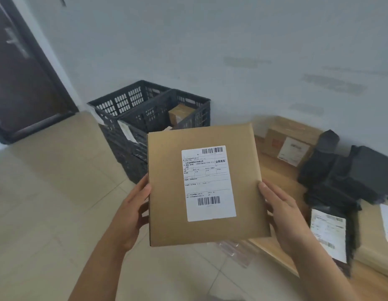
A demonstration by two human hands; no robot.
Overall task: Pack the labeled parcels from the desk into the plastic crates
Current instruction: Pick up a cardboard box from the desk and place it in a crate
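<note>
Landmark: the flat parcel (206, 183), held up mid-air in front of the camera, label (208, 183) facing up.

Bench (275, 170), wooden, sits right of the parcel and partly behind it. It carries the remaining stock: black poly mailers (341, 181) to the parcel's right, a small brown box (291, 146) up-right of it, one more labelled carton (375, 235) at far right.

Crates (149, 111), two dark plastic ones side by side on the floor, stand above-left of the parcel against the wall. The nearer one already has a brown box (180, 115) inside; the farther one's contents can't be made out.

The parcel is a thin brown cardboard box, off the bench, not yet in a crate.

Left hand (132, 213) grips the parcel's left edge, thumb on top, fingers under. Right hand (282, 213) grips the right edge the same way.

Step in hand, as I judge it: carry, between pickup and drop. Next move calls for swinging the parcel forward-left over a crate, lowering it flat, then letting go.
</note>
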